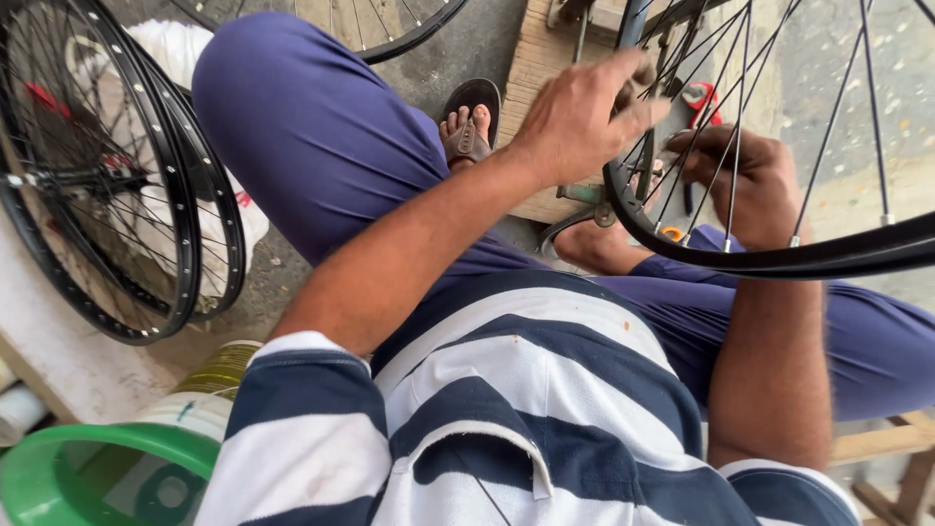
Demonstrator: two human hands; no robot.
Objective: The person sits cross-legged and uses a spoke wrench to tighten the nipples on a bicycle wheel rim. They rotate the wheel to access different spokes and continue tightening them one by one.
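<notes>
A black bicycle wheel rim [779,261] with thin steel spokes [828,127] stands in front of me, held in a metal stand on a wooden block [534,68]. My left hand [579,117] reaches over my knee and pinches the spokes near the rim's left side. My right hand [745,180] sits behind the spokes inside the wheel. Its fingers are curled around what looks like a small tool, with an orange tip [672,234] showing just below. A red-handled object [697,97] lies beyond the hands.
Two more black wheels [117,195] lean at the left against a white bag [185,49]. Another wheel [390,29] is at the top. A green bucket [58,477] and a white container [195,414] stand at the lower left. My sandalled foot [467,127] rests on concrete.
</notes>
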